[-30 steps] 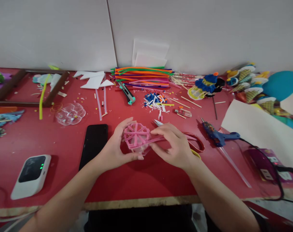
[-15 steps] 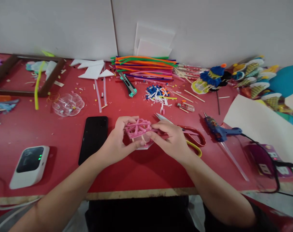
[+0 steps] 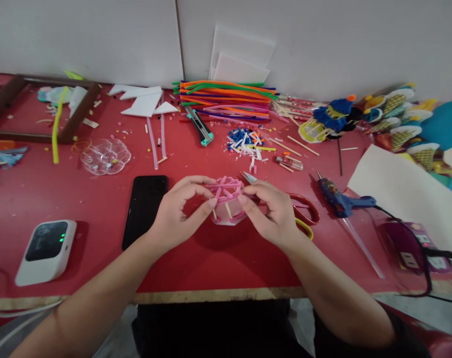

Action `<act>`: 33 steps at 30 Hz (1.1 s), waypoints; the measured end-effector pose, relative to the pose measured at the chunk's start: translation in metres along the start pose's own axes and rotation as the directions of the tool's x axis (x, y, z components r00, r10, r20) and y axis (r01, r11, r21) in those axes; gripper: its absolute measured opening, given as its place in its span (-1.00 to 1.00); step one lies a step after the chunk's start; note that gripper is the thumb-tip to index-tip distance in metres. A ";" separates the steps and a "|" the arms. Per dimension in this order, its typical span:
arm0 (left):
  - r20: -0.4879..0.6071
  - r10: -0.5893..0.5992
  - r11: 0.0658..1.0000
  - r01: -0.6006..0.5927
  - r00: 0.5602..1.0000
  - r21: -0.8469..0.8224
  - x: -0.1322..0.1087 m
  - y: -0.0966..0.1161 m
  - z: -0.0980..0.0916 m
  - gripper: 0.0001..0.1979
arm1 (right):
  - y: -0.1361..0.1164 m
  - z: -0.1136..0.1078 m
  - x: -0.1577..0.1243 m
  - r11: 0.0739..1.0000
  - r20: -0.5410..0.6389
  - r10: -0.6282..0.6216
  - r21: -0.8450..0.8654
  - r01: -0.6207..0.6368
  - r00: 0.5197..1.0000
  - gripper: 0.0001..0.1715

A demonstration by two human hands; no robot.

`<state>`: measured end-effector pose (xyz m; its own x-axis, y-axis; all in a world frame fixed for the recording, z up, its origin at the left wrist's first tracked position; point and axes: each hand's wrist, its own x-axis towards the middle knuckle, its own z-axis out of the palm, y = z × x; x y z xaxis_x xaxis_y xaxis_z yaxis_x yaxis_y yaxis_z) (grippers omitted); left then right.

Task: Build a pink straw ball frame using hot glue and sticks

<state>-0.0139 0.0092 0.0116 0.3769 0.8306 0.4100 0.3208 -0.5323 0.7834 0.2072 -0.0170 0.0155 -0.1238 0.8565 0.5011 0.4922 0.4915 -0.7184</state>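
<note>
my left hand (image 3: 175,216) and right hand (image 3: 276,216) both pinch the pink straw wheel (image 3: 226,191) by its rim, low over the red table (image 3: 226,263). i judge it light, bendy, fragile at joints; the rim suits gentle fingertips.

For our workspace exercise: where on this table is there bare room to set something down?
Bare: between the white device and the phone; the front strip near the table edge. Crowded: back by the straws, right by the glue gun.

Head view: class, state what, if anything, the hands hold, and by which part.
Both hold the pink straw wheel: the left hand pinches its left edge and the right hand pinches its right edge, each with the fingertips.
</note>
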 end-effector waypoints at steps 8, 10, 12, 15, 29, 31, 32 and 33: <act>-0.042 0.203 0.950 -0.187 0.978 0.251 -0.003 0.004 0.000 -0.82 | 0.000 0.000 -0.001 1.000 -0.051 0.004 0.008 -0.004 0.999 -0.91; -0.053 0.223 0.940 -0.200 0.973 0.277 -0.003 0.004 -0.001 -0.83 | 0.000 -0.001 -0.001 1.000 -0.051 0.005 0.022 -0.004 0.999 -0.91; -0.063 0.244 0.936 -0.218 0.968 0.276 -0.003 0.004 -0.002 -0.84 | -0.001 -0.002 -0.002 0.999 -0.050 0.009 0.038 -0.007 0.999 -0.90; -0.053 0.289 0.932 -0.269 0.956 0.243 -0.002 0.002 -0.004 -0.85 | -0.002 -0.003 -0.001 0.997 -0.037 0.029 0.070 -0.026 0.999 -0.87; -0.071 0.181 0.978 -0.172 0.981 0.121 -0.003 0.005 -0.006 -0.79 | -0.002 -0.005 -0.001 0.995 -0.013 0.035 0.095 -0.034 0.999 -0.86; -0.117 0.091 0.990 -0.078 0.989 0.116 -0.004 0.007 -0.005 -0.71 | -0.002 -0.006 -0.001 0.997 -0.015 0.029 0.072 -0.028 0.999 -0.84; -0.153 0.052 0.994 -0.037 0.987 0.101 -0.005 0.008 -0.004 -0.70 | -0.003 -0.007 -0.001 0.998 -0.015 0.018 0.062 -0.017 1.000 -0.84; -0.190 0.016 0.997 -0.001 0.982 0.082 -0.005 0.008 -0.003 -0.73 | -0.003 -0.007 -0.001 0.999 -0.014 0.002 0.053 -0.001 1.000 -0.84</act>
<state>-0.0162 0.0015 0.0174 0.2104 0.8377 0.5039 0.3911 -0.5445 0.7420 0.2121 -0.0207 0.0205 -0.1110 0.8550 0.5067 0.4457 0.4985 -0.7436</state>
